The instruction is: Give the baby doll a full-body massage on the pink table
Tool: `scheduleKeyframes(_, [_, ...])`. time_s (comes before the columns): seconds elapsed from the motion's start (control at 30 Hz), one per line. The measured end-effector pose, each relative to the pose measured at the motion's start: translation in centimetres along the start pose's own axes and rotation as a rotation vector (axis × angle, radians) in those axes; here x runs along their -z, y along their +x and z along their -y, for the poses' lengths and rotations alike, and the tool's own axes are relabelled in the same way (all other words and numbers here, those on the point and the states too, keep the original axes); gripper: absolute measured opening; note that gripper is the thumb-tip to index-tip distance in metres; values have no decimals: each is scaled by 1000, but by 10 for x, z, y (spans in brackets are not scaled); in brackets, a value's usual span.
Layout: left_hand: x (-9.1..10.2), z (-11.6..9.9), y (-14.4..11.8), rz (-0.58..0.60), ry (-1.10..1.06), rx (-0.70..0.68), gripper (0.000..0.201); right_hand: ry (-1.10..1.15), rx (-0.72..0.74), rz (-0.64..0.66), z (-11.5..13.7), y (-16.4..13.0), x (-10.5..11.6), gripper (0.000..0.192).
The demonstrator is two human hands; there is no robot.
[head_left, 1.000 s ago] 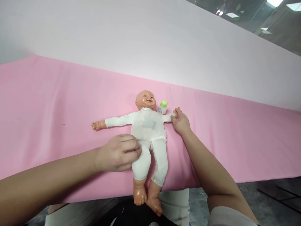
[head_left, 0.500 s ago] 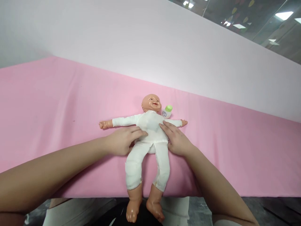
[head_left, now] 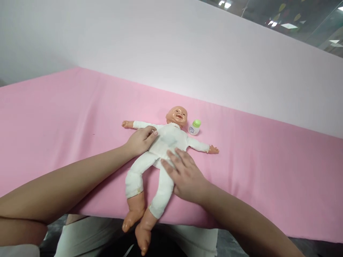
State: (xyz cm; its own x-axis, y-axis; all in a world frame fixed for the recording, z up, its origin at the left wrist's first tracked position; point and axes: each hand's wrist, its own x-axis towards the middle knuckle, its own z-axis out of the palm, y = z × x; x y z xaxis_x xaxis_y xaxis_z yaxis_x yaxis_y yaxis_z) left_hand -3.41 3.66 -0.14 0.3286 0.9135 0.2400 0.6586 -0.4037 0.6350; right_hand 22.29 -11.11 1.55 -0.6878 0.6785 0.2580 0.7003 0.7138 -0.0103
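Pink cloth [head_left: 268, 157] carries a baby doll [head_left: 166, 141] on its back, feet past the near edge. Left hand [head_left: 140, 140] presses its shoulder; right hand [head_left: 184, 175] lies flat, fingers spread, on its hip. White suit seems fully on; small green-capped bottle [head_left: 194, 127] untouched.

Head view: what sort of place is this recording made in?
Probably a staged practice station inside an office-like building, not a home. A baby doll lies on a pink cloth-covered table beside a small green-capped bottle, a plain white backdrop stands behind, and ceiling light panels show beyond it.
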Motion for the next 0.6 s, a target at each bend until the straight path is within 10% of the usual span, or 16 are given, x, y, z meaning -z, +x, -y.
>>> scheduleKeyframes(0.3, [-13,9,6,-6,222,46,88,22,469,-351,10,2,-2,20])
scheduleKeyframes(0.6, [-7,2,1,-57,184,67,98,93,170,-724,-35,-1,11,32])
